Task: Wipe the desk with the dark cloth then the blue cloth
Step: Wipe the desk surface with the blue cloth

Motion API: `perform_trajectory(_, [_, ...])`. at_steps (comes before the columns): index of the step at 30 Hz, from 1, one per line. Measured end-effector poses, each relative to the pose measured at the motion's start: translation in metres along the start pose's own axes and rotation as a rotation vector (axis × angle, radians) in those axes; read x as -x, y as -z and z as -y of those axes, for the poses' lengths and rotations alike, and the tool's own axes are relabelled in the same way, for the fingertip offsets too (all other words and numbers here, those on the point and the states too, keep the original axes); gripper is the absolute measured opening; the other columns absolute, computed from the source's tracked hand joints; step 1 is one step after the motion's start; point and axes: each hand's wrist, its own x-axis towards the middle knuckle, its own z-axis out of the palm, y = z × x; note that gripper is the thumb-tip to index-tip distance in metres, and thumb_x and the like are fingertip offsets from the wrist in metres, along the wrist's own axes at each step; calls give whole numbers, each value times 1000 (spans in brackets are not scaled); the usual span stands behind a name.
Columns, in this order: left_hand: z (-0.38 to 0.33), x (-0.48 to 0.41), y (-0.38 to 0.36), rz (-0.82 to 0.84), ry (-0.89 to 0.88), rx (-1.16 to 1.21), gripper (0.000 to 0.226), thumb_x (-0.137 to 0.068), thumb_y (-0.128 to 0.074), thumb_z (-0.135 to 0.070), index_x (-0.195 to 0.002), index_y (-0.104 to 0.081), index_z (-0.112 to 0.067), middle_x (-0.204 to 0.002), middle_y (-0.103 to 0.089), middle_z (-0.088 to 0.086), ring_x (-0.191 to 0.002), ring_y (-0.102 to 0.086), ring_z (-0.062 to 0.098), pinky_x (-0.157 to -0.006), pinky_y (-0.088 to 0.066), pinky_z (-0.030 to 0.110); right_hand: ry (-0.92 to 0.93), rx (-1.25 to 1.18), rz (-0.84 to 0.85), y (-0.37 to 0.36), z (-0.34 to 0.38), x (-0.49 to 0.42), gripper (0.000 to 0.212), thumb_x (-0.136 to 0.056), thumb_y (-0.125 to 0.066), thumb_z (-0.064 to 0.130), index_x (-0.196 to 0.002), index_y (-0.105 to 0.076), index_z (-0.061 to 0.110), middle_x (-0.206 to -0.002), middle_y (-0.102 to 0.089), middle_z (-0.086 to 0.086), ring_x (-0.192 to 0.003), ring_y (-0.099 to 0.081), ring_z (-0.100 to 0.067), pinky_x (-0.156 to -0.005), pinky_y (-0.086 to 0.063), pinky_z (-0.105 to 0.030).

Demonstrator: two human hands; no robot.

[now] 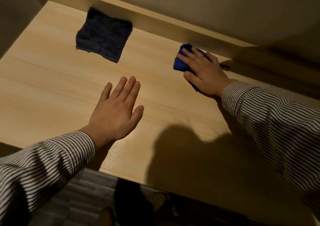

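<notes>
The dark cloth (103,35) lies folded into a square at the back left of the light wooden desk (52,90), touching the raised back ledge. The blue cloth (181,62) is bunched at the back right, and my right hand (202,70) presses flat on top of it, covering most of it. My left hand (114,109) rests palm down on the bare desk near the middle, fingers spread and holding nothing, a little in front of the dark cloth.
A raised wooden ledge (155,23) runs along the back of the desk against the wall. The desk's front edge (138,179) crosses the lower frame, with floor below it. A shadow falls across the desk's right front part.
</notes>
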Motion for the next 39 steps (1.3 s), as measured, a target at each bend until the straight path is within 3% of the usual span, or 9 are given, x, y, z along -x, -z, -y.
perform_trajectory(8, [1,-1,0,-5,-12,26,77,-108,-7,-63,-172,0,-21,-180,7,-1,-165,10,18,-132,1,52,21,26,23,-12,44,52,60,-107,-25,53,-164,-11,40,-174,-12,9,-160,-5,-21,-124,-9,-60])
perform_trajectory(25, [-2,0,11,43,-28,38,83,-103,-10,-64,-172,-3,-18,-180,3,3,-166,5,24,-131,0,55,-9,-58,16,-51,180,187,55,-109,-33,47,-162,-23,38,-173,-16,11,-160,-5,-18,-123,-13,-55])
perform_trajectory(32, [5,-13,17,174,-54,27,84,-107,-18,-66,-171,5,-17,-179,13,5,-165,13,27,-130,4,60,-32,-145,-8,-63,215,220,54,-107,-46,38,-159,-33,38,-171,-21,14,-160,-6,-12,-122,-14,-49])
perform_trajectory(35, [-3,-16,18,155,-45,70,81,-109,-27,-61,-171,-1,-17,-180,8,5,-165,10,29,-129,2,62,-25,-202,-5,-64,222,230,53,-106,-49,35,-157,-37,37,-170,-24,14,-159,-8,-10,-119,-15,-46])
perform_trajectory(39, [-37,-13,13,58,-180,116,81,-106,-22,-61,-171,-4,-18,-180,5,3,-165,8,27,-128,3,60,-36,-327,14,-59,232,241,48,-104,-52,27,-152,-47,34,-167,-33,13,-158,-14,-7,-109,-20,-41])
